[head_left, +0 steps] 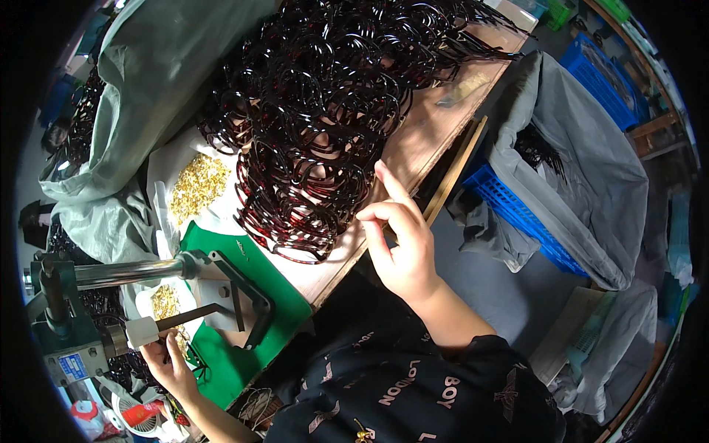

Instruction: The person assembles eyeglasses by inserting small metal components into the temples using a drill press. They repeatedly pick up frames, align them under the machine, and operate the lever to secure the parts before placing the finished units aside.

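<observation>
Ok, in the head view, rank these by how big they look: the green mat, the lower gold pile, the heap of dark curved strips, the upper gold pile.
1. Heap of dark curved strips
2. Green mat
3. Upper gold pile
4. Lower gold pile, partly hidden

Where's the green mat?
In the head view, the green mat lies lower left of centre, partly under the metal press, at the near end of the dark curvy pile.

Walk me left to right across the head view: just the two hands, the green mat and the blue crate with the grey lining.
Left hand, green mat, right hand, grey-lined blue crate.
</observation>
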The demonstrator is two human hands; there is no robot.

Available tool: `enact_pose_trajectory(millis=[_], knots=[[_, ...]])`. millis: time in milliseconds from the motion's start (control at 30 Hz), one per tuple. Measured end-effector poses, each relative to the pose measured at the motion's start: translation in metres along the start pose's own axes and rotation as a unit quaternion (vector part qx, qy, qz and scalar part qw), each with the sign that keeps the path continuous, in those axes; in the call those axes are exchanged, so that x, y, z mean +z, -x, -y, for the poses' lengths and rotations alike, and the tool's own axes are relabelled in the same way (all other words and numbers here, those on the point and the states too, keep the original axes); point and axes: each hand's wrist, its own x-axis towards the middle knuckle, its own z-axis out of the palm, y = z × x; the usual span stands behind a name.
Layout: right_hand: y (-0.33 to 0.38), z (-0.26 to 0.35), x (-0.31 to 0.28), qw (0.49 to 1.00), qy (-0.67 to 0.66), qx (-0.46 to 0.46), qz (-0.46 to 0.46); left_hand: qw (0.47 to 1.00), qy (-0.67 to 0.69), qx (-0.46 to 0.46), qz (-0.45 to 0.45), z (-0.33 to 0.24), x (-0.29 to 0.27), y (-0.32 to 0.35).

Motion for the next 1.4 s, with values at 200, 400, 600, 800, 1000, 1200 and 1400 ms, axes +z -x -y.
enact_pose_trajectory(millis=[200,400,600,800,1000,1200,1400], knots=[[0.013,0.014,-0.004,0.998,-0.066,0.019,0.007,1.0,0.001,-0.008,-0.006,0.0,0.003,-0.003],[0.022,0.025,-0.013,0.916,-0.338,0.21,0.05,1.0,0.003,0.012,-0.021,0.002,-0.002,0.0],[0.024,0.057,0.002,0.879,-0.397,0.208,0.164,0.999,0.034,0.021,-0.001,-0.021,-0.005,0.016],[0.036,0.099,0.044,0.827,-0.449,0.189,0.279,0.976,0.193,-0.02,0.099,-0.06,0.02,0.054],[0.047,0.149,0.082,0.821,-0.414,0.137,0.368,0.964,0.255,-0.045,0.061,-0.068,0.019,0.079],[0.058,0.162,0.111,0.887,-0.271,-0.104,0.36,0.965,0.259,-0.049,0.007,-0.052,-0.002,0.077],[0.068,0.178,0.131,0.872,-0.181,-0.233,0.392,0.973,0.212,-0.088,-0.039,-0.028,-0.013,0.087]])
